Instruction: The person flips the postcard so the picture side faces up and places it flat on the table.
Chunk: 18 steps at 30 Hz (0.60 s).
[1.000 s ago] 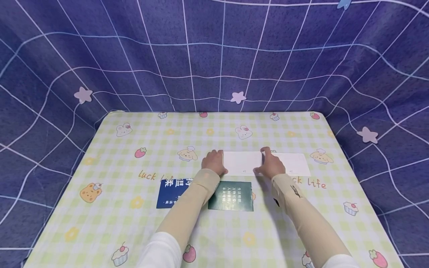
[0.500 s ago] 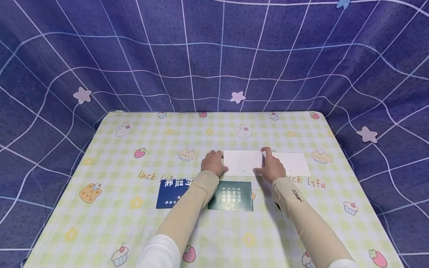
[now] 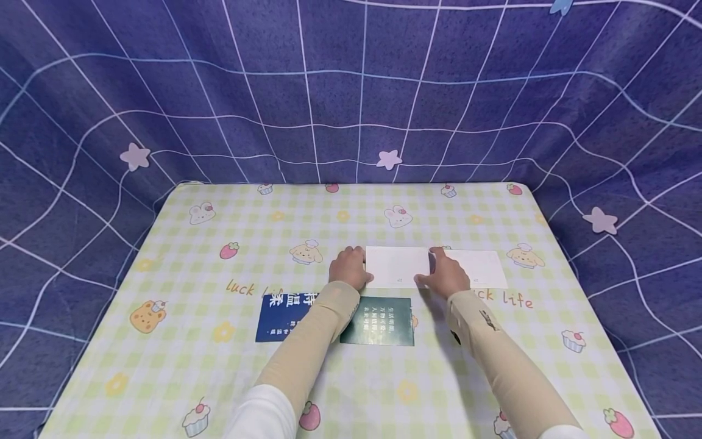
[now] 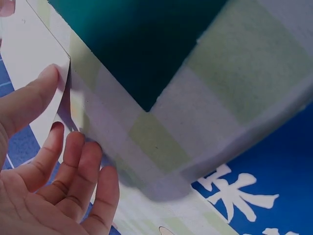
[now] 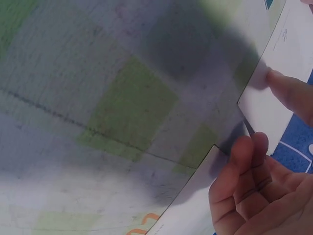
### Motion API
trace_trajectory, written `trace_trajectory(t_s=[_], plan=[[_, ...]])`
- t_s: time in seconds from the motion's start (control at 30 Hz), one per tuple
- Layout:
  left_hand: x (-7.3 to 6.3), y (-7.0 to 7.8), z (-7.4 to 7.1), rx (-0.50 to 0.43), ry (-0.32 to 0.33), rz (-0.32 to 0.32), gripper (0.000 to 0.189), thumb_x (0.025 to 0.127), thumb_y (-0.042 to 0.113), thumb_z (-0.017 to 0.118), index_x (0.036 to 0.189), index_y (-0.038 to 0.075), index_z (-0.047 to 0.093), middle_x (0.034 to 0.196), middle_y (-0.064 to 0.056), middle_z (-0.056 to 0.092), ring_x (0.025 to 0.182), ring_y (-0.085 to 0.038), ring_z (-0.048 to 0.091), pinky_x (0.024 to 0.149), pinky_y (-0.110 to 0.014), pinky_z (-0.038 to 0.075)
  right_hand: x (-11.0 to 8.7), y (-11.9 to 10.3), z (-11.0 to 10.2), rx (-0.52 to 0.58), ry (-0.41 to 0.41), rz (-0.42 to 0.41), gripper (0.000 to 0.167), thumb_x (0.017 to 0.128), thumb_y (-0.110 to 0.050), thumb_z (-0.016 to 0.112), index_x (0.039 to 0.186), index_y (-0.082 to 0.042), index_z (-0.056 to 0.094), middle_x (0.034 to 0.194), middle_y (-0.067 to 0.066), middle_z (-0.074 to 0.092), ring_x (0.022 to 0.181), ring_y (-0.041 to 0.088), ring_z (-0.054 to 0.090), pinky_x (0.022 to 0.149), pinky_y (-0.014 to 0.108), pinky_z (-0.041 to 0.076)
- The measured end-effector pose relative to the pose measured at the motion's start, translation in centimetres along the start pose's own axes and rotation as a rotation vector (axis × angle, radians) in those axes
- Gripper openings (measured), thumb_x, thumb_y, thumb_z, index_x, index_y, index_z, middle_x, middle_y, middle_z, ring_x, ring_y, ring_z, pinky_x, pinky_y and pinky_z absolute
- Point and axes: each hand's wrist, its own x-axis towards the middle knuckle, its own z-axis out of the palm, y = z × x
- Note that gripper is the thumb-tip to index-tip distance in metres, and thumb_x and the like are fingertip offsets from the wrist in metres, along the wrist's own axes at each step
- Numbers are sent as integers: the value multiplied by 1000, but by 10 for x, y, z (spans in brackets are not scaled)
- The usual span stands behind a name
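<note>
A white postcard (image 3: 397, 267), plain side up with a small print at its near edge, lies between my two hands. My left hand (image 3: 348, 268) pinches its left end, thumb (image 4: 36, 100) on top and the other fingers curled at and under the edge. At the other end my right hand (image 3: 446, 274) pinches it, with the thumb (image 5: 288, 93) on its face and fingertips below the edge. In both wrist views the card's end stands slightly off the tablecloth. A second white postcard (image 3: 482, 269) lies to the right, partly behind my right hand.
Nearer me lie a dark green postcard (image 3: 378, 321) with white lettering and a blue one (image 3: 280, 320), partly covered by my left sleeve (image 3: 307, 341). A checked tablecloth (image 3: 181, 366) covers the table. A blue grid-patterned curtain (image 3: 340, 91) hangs behind and at the sides.
My right hand has shifted slightly right, and its index fingertip sits a little lower at the postcard's far corner. The left hand and the other cards look nearly unmoved.
</note>
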Motion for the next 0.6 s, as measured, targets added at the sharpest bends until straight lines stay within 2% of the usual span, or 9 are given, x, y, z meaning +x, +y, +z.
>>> trace_trajectory(t_s=[0.1,0.23,0.37,0.6], plan=[[0,0,1,5,7,2,35,78,20,90,98,7,64,93,-9,62,88,-26,61,80,-45,52,-2,2,-1,-20,5,-11,69,93,-41,72,144,-1,48,126,30,62,110,45,63,88,54,51],[0,0,2,5,19,4,36,77,19,91,97,8,63,91,-8,62,86,-26,61,79,-45,52,-5,4,-2,-14,16,-33,53,97,-47,65,120,1,61,109,22,69,89,35,65,76,47,51],[-1,-1,3,2,30,9,36,77,19,90,98,8,63,91,-8,63,86,-26,62,79,-45,52,-6,4,-1,7,24,-24,46,98,-49,62,101,-3,60,88,14,67,72,26,58,63,39,45],[-1,-1,3,-13,28,8,37,78,18,89,103,8,63,93,-8,63,88,-27,63,79,-45,52,-8,6,0,8,32,12,45,97,-51,62,81,-9,54,67,4,51,61,20,46,57,33,35]])
